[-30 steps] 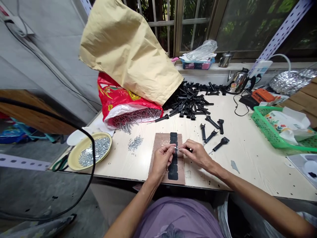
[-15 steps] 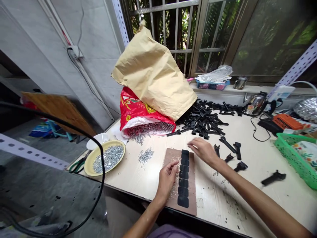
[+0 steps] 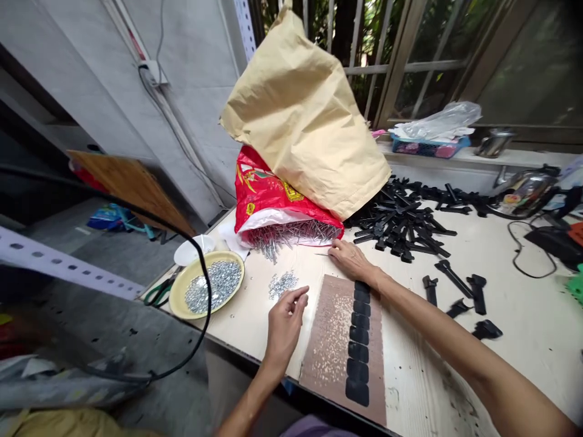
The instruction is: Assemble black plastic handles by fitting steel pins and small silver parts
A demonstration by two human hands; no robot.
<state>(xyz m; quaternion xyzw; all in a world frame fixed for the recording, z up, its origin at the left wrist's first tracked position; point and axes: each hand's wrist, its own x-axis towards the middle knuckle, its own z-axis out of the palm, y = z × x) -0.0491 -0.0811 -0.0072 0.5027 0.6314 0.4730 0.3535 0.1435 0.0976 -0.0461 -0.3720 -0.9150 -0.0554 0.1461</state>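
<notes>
My right hand (image 3: 353, 260) is closed just in front of the red bag's mouth, with a thin metal nail (image 3: 321, 254) sticking out from its fingertips. A black plastic part that lay here is now out of sight, perhaps under this hand. My left hand (image 3: 286, 318) hovers over the table, index finger stretched and thumb apart, nothing visible in it. Just beyond its fingers lies a small pile of shiny metal bits (image 3: 282, 284). Between my hands is a brown board (image 3: 334, 340), bearing a row of flat black pieces (image 3: 358, 352) and pale crumbs.
A red bag (image 3: 291, 209) spills nails under a tan paper sack (image 3: 305, 121). Many black plastic parts (image 3: 405, 224) are heaped behind my right arm; several lie nearer. A yellow dish (image 3: 180, 297) of metal bits and green-handled scissors (image 3: 157, 294) sit left. A black cable (image 3: 200, 340) loops in front.
My right hand has moved left and away from me to the bag's mouth. My left hand has drawn off the board to the left. The view has turned left.
</notes>
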